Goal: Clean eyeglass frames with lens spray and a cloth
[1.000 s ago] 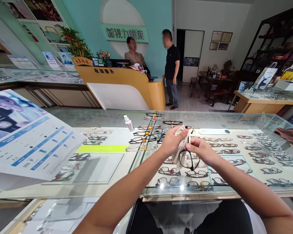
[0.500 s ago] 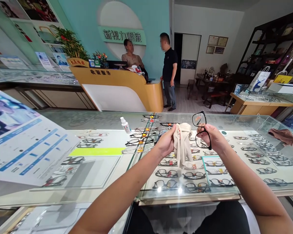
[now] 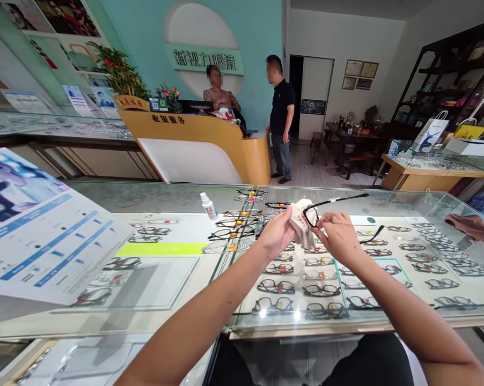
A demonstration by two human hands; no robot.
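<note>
Black glasses [image 3: 312, 214] are held above the glass tabletop [image 3: 165, 195], near its middle, with one temple pointing right toward the far edge and the other angled down. The right hand [image 3: 336, 236] is closed on the frame at the lens nearest the person, fingers pinching its rim. The left hand [image 3: 278, 233] is closed around a cream cloth [image 3: 299, 220], which is pressed against the frame; cloth and glasses touch between the two hands.

The tabletop is the clear lid of a display case. Under it lie rows of spectacle frames [image 3: 320, 289] on white trays, one tray edged in teal, and a yellow-green strip [image 3: 161, 249] to the left. On the glass stand a small white spray bottle [image 3: 208, 206], just left of the hands, a large printed sheet [image 3: 44, 241] at the left end, and a brown cloth [image 3: 469, 225] at the far right, well apart from the hands.

Beyond the case stands a curved wooden reception desk [image 3: 210, 142] before a teal wall with a sign [image 3: 204, 58]. A plant [image 3: 119, 72] sits on its left end. Two people [image 3: 280, 115] are at the desk, one behind it, one standing at its right end. Dark shelving [image 3: 451, 69] and a second glass case [image 3: 431, 161] occupy the right side; framed certificates [image 3: 358, 75] hang on the back wall.
</note>
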